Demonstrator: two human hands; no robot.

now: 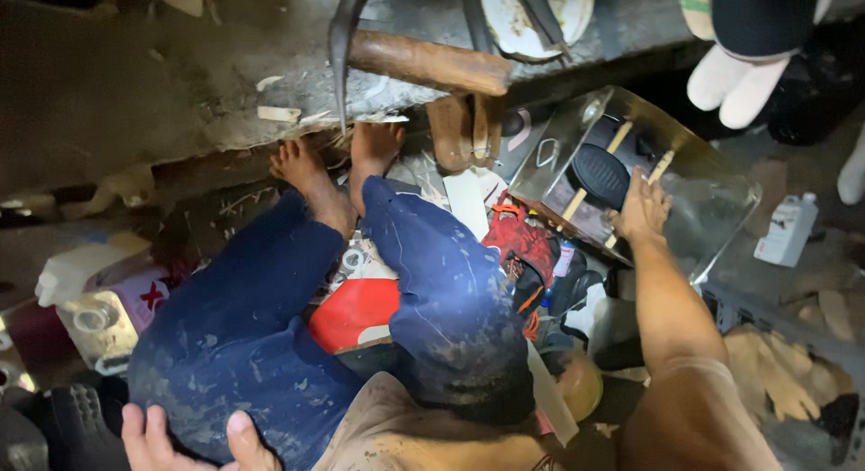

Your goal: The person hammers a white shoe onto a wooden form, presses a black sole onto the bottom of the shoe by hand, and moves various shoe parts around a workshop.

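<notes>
My right hand (641,210) reaches forward, its fingers laid apart on the top of a clear plastic box (712,196). The box is tilted and holds a black oval thing (599,173) with pale wooden sticks beside it. My left hand (194,439) rests at the bottom left on my thigh in blue, dust-marked trousers (243,327) and holds nothing. I am squatting. My bare feet (338,164) stand at the edge of a grey concrete slab (135,83).
A wooden-handled tool (428,64) with a curved metal blade (341,38) lies on the slab, and a white bowl (532,11) sits behind it. Red cloth (518,241), a red-and-white thing (356,313), a white bottle (788,228), a white jug (72,273) and a clear jar (99,327) crowd the floor.
</notes>
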